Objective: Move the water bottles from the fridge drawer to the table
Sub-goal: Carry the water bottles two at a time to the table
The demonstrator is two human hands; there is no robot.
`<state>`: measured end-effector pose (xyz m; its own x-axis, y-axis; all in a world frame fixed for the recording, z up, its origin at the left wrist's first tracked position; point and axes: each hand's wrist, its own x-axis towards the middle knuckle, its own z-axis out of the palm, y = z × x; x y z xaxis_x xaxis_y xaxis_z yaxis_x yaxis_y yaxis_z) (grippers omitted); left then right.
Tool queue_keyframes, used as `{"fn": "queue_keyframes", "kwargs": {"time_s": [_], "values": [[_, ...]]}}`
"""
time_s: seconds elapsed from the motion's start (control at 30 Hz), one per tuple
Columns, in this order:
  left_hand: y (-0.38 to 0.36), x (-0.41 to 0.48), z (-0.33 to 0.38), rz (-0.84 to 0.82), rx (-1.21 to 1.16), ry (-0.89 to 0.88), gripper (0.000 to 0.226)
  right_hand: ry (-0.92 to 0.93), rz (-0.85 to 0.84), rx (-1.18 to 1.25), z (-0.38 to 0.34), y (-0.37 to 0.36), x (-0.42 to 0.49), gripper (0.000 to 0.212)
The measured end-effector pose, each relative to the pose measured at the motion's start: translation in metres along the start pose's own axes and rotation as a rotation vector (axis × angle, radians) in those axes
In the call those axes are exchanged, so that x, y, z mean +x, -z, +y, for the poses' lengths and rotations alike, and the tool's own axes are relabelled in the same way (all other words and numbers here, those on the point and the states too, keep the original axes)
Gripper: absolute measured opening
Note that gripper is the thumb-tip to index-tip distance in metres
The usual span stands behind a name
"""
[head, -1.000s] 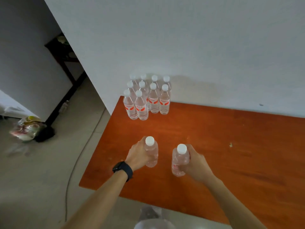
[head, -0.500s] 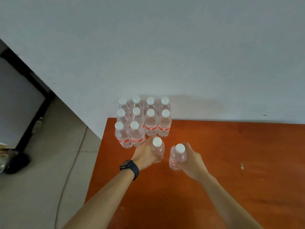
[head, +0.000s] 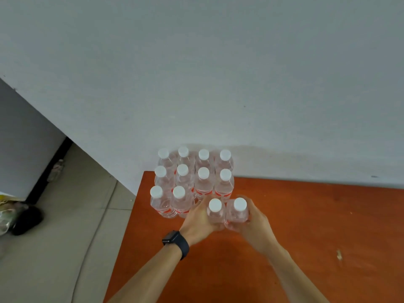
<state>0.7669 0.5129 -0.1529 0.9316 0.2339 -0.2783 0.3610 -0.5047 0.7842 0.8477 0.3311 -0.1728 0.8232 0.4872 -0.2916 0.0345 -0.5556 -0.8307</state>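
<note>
left hand (head: 197, 217) is gripping the left bottle (head: 215, 212), right hand (head: 254, 223) is gripping the right bottle (head: 238, 213), both sitting at the bottle cluster's (head: 203, 182) 5 o'clock.

We're in a plain indoor room, spare and rather domestic in feel, though we can't say for certain whether it's a home or a back room. A bare white plastered wall (head: 218, 73) fills the upper half, with an orange-brown wooden surface (head: 328, 215) pushed right up against it. Down on the left we've got pale floor tiles (head: 54, 248), with a crumpled bag (head: 5, 213) and a dark lump (head: 27, 219) lying on them beside a black-edged grey panel (head: 21, 138).
</note>
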Motion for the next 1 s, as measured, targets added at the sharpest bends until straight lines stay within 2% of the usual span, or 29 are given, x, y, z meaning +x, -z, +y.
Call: {"fn": "queue_keyframes", "kwargs": {"time_s": [0.1, 0.17, 0.27, 0.43, 0.6, 0.7, 0.83, 1.0], "values": [[0.007, 0.000, 0.007, -0.007, -0.045, 0.015, 0.088, -0.006, -0.044, 0.039, 0.004, 0.002, 0.000, 0.099], [0.014, -0.001, 0.013, 0.011, -0.070, 0.017, 0.093, -0.021, -0.073, 0.087, 0.005, 0.003, -0.002, 0.106], [0.025, -0.003, 0.021, 0.029, 0.037, -0.027, 0.084, -0.028, -0.078, 0.122, 0.013, 0.001, -0.009, 0.110], [0.042, -0.001, 0.032, 0.010, 0.417, -0.094, 0.061, -0.062, -0.079, 0.116, 0.024, -0.002, -0.020, 0.112], [0.046, 0.003, 0.042, 0.005, 0.653, -0.196, 0.042, -0.040, -0.045, 0.109, 0.018, -0.005, -0.014, 0.102], [0.051, 0.007, 0.042, 0.027, 0.784, -0.261, 0.048, -0.017, -0.006, 0.056, 0.009, -0.008, -0.010, 0.080], [0.062, 0.009, 0.038, 0.090, 1.003, -0.302, 0.054, -0.008, 0.007, 0.041, 0.001, -0.014, -0.006, 0.075], [0.067, 0.008, 0.037, 0.115, 1.070, -0.299, 0.052, -0.025, -0.001, 0.084, -0.008, -0.025, -0.002, 0.071]]}}
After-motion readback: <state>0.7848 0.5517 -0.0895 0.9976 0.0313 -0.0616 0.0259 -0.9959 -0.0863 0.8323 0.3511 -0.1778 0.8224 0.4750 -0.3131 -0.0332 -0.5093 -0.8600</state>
